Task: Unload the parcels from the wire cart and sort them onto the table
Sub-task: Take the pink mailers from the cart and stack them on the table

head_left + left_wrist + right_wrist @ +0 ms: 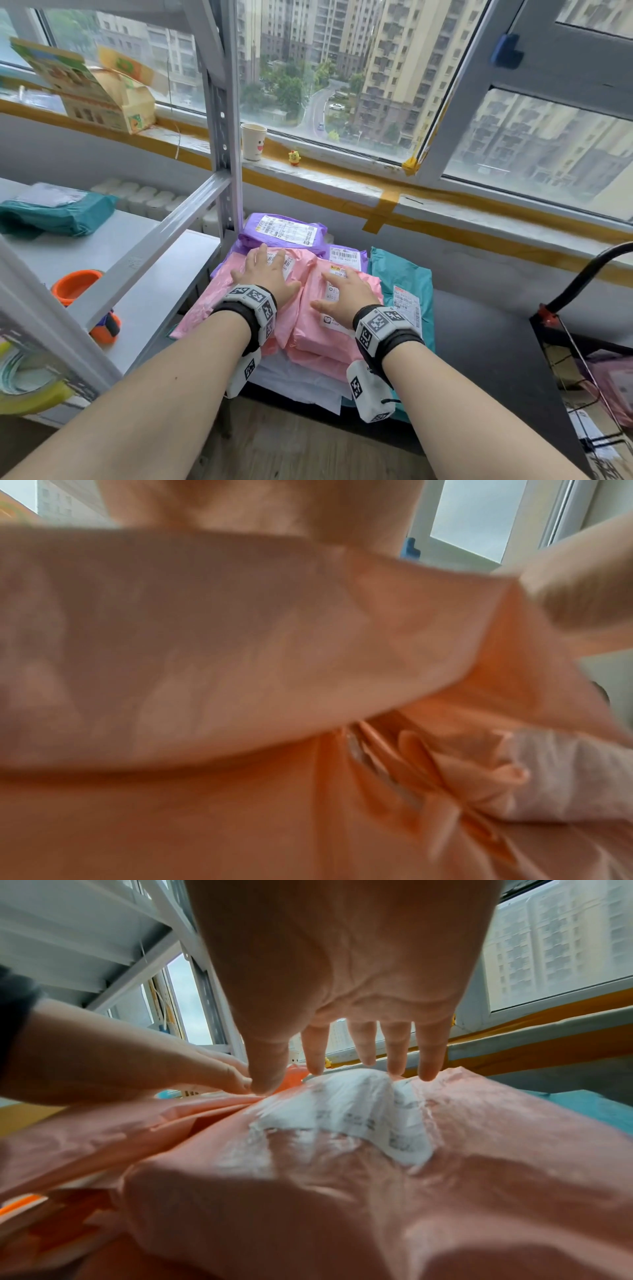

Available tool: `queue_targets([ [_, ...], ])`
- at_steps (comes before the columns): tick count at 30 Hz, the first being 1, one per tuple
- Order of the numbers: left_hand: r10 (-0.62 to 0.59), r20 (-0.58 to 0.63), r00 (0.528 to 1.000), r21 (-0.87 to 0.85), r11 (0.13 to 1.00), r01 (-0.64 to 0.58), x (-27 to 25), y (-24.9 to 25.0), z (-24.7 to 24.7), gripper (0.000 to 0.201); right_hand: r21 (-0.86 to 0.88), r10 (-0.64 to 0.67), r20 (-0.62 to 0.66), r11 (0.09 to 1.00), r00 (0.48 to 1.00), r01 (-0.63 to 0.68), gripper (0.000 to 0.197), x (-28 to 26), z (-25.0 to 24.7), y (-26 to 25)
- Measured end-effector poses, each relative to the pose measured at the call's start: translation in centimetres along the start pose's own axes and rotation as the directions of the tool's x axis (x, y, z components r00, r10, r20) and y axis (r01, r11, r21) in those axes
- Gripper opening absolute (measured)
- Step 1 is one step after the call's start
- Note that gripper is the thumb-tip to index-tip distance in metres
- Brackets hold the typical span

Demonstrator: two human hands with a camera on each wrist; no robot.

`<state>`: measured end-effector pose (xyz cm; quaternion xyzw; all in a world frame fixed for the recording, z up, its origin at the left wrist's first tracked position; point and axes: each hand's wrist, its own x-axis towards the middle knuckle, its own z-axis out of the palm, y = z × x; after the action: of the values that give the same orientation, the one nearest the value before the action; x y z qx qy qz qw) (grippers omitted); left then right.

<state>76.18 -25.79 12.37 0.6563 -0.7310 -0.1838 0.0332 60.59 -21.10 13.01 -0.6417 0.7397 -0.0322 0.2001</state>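
Two pink mailer parcels lie side by side on the dark table (479, 342). My left hand (265, 270) lies flat with spread fingers on the left pink parcel (219, 294). My right hand (346, 294) rests flat on the right pink parcel (325, 339), its straight fingers (394, 1056) touching the white label (346, 1110). Behind them sit a purple parcel (284, 233) and a second purple one (346, 255). A teal parcel (404, 274) lies to the right, white parcels (301, 383) underneath. The wire cart (589, 370) stands at the far right with parcels inside. The left wrist view is blurred pink (240, 642).
A grey metal shelf (219, 192) stands left of the pile, holding a teal parcel (58, 214), an orange tape roll (77, 286) and a yellow-green tape roll (30, 387). A paper cup (253, 141) and a small yellow toy (294, 157) sit on the windowsill.
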Motion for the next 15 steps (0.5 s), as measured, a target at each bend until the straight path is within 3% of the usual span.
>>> queue_targets([
  [7,0.026,-0.034,0.999,0.07,0.997,-0.023,-1.1,0.8,-1.8,0.071,-0.022,0.007,-0.052,1.0,0.999,-0.008,0.056,-1.0,-1.0,-0.3],
  [11,0.153,-0.067,0.986,0.104,0.984,-0.145,-1.8,3.6,-3.6,0.059,-0.025,0.029,-0.08,0.999,0.996,-0.031,0.05,-1.8,-2.8,-0.2],
  [15,0.286,-0.027,0.958,0.117,0.952,-0.282,-2.1,7.7,-4.3,0.052,-0.041,0.09,-0.119,0.995,0.989,-0.096,0.048,-3.2,-5.2,1.4],
])
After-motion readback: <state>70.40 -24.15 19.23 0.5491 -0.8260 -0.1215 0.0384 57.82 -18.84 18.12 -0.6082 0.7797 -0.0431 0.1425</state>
